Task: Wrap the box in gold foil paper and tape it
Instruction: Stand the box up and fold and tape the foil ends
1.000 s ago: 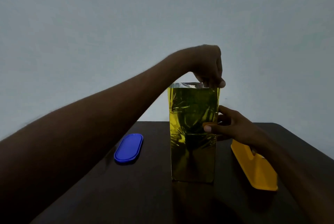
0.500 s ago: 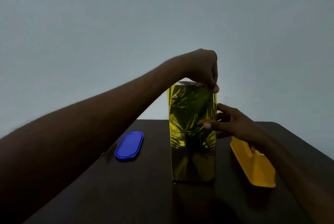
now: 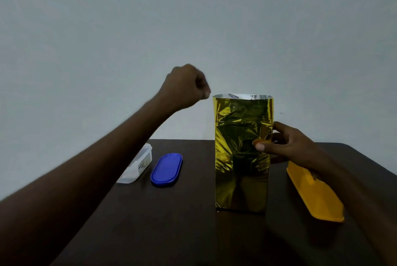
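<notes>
Since a moment ago my left hand (image 3: 187, 86) has left the foil top, fisted at ten o'clock; my right hand (image 3: 285, 144) pinches the gold-wrapped box (image 3: 241, 154) upright on the worktop (image 3: 171, 222).

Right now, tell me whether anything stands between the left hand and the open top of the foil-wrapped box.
Nothing visible does. The left hand hangs in open air just left of the foil-wrapped box, level with its top; only bare wall shows between.

We can read no text, label, brand or number here; faint marks on the clear container (image 3: 137, 165) at the left are too small to make out.
</notes>
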### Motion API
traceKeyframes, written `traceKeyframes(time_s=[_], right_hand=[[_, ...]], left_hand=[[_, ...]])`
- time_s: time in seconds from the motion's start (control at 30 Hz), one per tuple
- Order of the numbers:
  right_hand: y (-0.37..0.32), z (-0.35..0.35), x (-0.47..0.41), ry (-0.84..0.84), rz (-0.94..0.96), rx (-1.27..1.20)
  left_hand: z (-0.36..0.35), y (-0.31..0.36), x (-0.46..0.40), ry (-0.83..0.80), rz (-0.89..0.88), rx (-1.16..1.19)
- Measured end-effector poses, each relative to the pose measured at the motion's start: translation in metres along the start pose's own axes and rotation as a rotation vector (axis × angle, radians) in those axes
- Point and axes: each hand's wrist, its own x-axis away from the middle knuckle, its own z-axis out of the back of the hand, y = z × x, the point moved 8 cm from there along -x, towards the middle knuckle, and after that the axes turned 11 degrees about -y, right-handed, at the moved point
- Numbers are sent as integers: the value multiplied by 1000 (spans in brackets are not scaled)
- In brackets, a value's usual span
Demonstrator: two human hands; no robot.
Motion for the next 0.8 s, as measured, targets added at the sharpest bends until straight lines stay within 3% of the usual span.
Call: traceKeyframes(time_s=[0.1,0.3,0.8], right_hand=[[-1,-1,0,-4,5,13],[0,1,-1,16,17,11],[-1,-2,-7,-4,3,22]], left_hand=[[-30,-34,15,-76,119,165],[-65,-32,16,-95,53,381],[-63,-17,-1,-68,-51,238]])
